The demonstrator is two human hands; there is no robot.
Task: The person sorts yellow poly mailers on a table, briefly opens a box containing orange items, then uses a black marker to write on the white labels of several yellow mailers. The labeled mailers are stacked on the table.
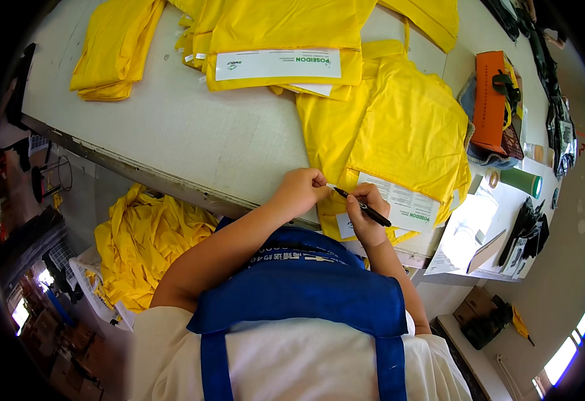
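A black marker pen (pixel 378 217) is gripped in my right hand (pixel 367 224), its tip pointing up and left toward my left fingers. My left hand (pixel 298 192) is pinched closed at the near left edge of a yellow folded garment (pixel 406 120), on a small white tag (pixel 332 190) that peeks out beside the fingertips. The pen tip is close to this tag; whether it touches I cannot tell. Under the garment's lower edge, next to my right hand, lies a white printed card (pixel 406 204). Both hands are at the table's front edge.
More yellow garments lie in a folded pile (pixel 286 33) and a separate stack (pixel 115 47) on the pale table (pixel 199 127). To the right are an orange box (pixel 489 100), a green roll (pixel 521 182) and papers (pixel 469 217). A white basket (pixel 92 294) heaped with yellow garments (pixel 149 244) stands below left.
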